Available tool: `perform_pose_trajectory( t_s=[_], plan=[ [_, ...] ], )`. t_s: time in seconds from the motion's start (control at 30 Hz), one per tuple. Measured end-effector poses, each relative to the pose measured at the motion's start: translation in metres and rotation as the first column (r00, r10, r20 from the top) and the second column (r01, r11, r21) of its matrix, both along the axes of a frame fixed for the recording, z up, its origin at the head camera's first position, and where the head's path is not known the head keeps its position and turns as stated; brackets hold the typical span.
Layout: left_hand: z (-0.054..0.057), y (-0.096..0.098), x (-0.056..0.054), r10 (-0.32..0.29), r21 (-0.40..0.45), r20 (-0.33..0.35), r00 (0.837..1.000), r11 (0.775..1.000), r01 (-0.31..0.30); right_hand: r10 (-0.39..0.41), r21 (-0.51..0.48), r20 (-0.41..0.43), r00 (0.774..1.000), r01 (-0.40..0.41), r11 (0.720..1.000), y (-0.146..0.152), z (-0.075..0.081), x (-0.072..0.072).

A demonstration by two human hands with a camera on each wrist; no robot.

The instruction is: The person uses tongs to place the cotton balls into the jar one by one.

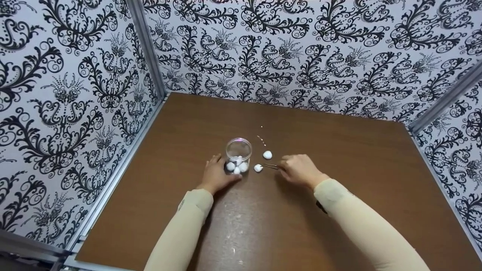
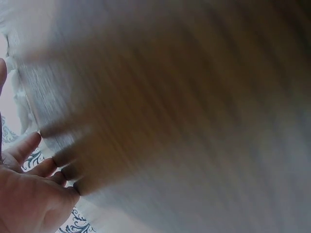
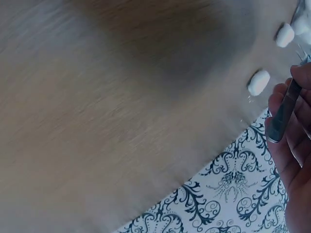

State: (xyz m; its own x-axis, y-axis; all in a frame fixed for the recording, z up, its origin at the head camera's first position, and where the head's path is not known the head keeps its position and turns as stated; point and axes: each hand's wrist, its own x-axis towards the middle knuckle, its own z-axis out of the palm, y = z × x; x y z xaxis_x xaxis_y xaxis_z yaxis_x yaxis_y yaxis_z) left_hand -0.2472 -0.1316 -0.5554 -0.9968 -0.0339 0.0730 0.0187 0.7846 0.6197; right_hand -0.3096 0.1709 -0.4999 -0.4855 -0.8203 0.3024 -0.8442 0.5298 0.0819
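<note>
In the head view a clear jar (image 1: 239, 148) with several white cotton balls (image 1: 237, 166) inside stands on the table. My left hand (image 1: 217, 176) holds it from the left, with the thumb across its near side. The right hand (image 1: 299, 169) grips metal tweezers (image 1: 271, 166), also seen in the right wrist view as tweezers (image 3: 285, 112) between thumb and fingers. Their tips reach a loose cotton ball (image 1: 258, 168) right of the jar; I cannot tell whether they pinch it. Another cotton ball (image 1: 267, 154) lies just behind.
Small pale crumbs (image 1: 262, 140) trail across the brown table (image 1: 320, 135) behind the loose cotton balls. Patterned walls (image 1: 278, 56) close off the back and both sides, with metal posts (image 1: 148, 49) at the corners.
</note>
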Motion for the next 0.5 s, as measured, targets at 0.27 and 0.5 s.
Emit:
perform_pose_trajectory(
  t_s=[0.27,0.5],
  plan=[
    [-0.003,0.0,0.0,-0.009,-0.017,-0.003,1.0,1.0,0.009,0.028,-0.005,-0.002,1.0,-0.028,1.0,-0.01,-0.004,0.001],
    [-0.004,-0.002,-0.002,-0.017,-0.029,-0.043,0.999,0.999,0.015,0.031,0.001,0.01,0.999,-0.031,1.0,-0.013,-0.006,0.001]
  ],
)
